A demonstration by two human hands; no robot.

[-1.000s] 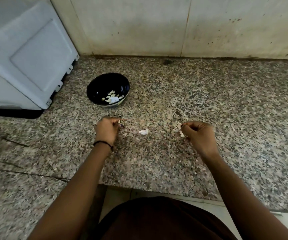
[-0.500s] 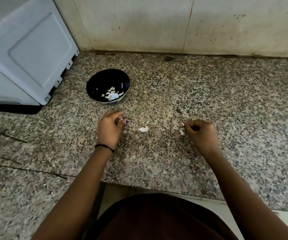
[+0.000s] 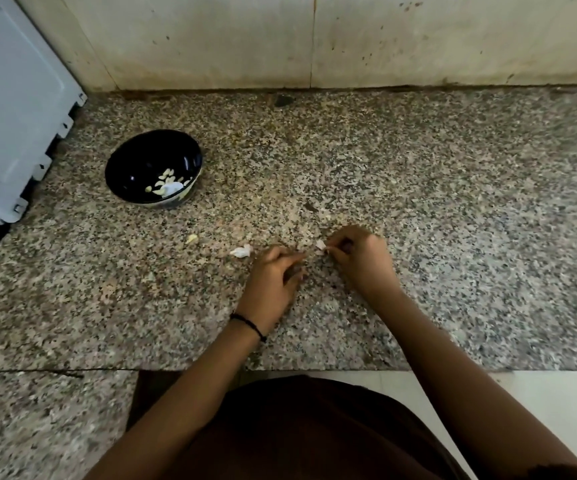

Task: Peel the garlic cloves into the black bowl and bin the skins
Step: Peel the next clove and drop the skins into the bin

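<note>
Pinching a small white garlic piece [image 3: 320, 246] between thumb and fingertips, the right hand [image 3: 361, 259] is curled tight over the granite counter [image 3: 453, 202]; clove or skin, too small to tell. The left hand [image 3: 271, 285] sits just beside it, fingers [image 3: 294, 259] loosely bent and pointing at that piece, tips close to the right fingertips. Motion blur there, so whether the left fingers grip anything cannot be told. A white skin scrap [image 3: 242, 251] lies on the counter just off the left hand's knuckle side, not touched. A yellowish loose clove [image 3: 191, 239] lies further out past that scrap, away from both hands. The black bowl [image 3: 141, 161] stands upright well beyond the left fingertips, out to the left, far from the right fingers. Its bottom holds peeled cloves [image 3: 166, 180] with a white bit among them. A black band [image 3: 249, 326] circles the left wrist. A white appliance [image 3: 13, 116] stands past the bowl, far left. A stained wall [image 3: 315, 39] runs across beyond all fingertips.
</note>
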